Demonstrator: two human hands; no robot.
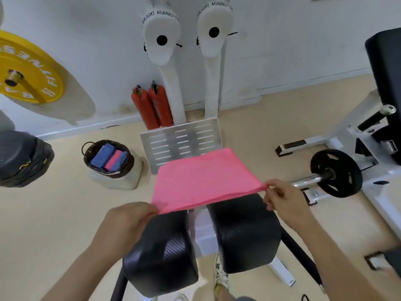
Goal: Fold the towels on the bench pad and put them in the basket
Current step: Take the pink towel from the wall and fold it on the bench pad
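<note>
A pink towel [201, 179], doubled over into layers, stretches out above the far end of the two black bench pads [245, 233]. My left hand [128, 220] pinches its near left corner. My right hand [282, 198] pinches its near right corner. The towel's far edge droops over the metal footplate [171, 140]. To the left on the floor, a dark wicker basket [108, 158] stands on a pale block and holds folded blue and pink towels [109, 158].
Two red fire extinguishers [152, 107] lean on the wall behind the footplate, beside two white padded rollers [161, 38]. A barbell with a black plate [336, 172] lies at the right. A yellow weight plate [28, 70] hangs at the left. My shoe [220, 276] shows below.
</note>
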